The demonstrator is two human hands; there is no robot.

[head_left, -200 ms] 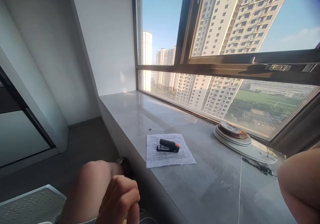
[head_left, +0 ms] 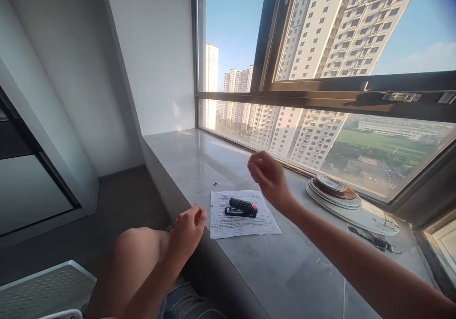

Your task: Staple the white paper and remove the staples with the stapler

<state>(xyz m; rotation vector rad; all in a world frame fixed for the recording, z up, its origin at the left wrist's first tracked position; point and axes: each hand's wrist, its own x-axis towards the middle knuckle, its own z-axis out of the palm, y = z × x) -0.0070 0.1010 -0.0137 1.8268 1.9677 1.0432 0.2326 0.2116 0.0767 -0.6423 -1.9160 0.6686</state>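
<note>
A black stapler with an orange tip [head_left: 241,207] lies on a printed white paper sheet [head_left: 245,225] on the grey stone counter [head_left: 302,266], long axis left to right, orange end rightward. The right hand [head_left: 270,178] hovers just beyond it and nearer, grip loose and empty. The left hand [head_left: 187,228] is at the counter edge, grip curled on nothing visible.

Bright daylight is thrown through the window [head_left: 320,72], the sill [head_left: 285,271] is glared, edges are bent, the right hand [head_left: 269,176] slightly blurred.

Right grip [head_left: 269,176] raised, fingers loosely curled, left grip [head_left: 187,228] low, loosely fisted
</note>
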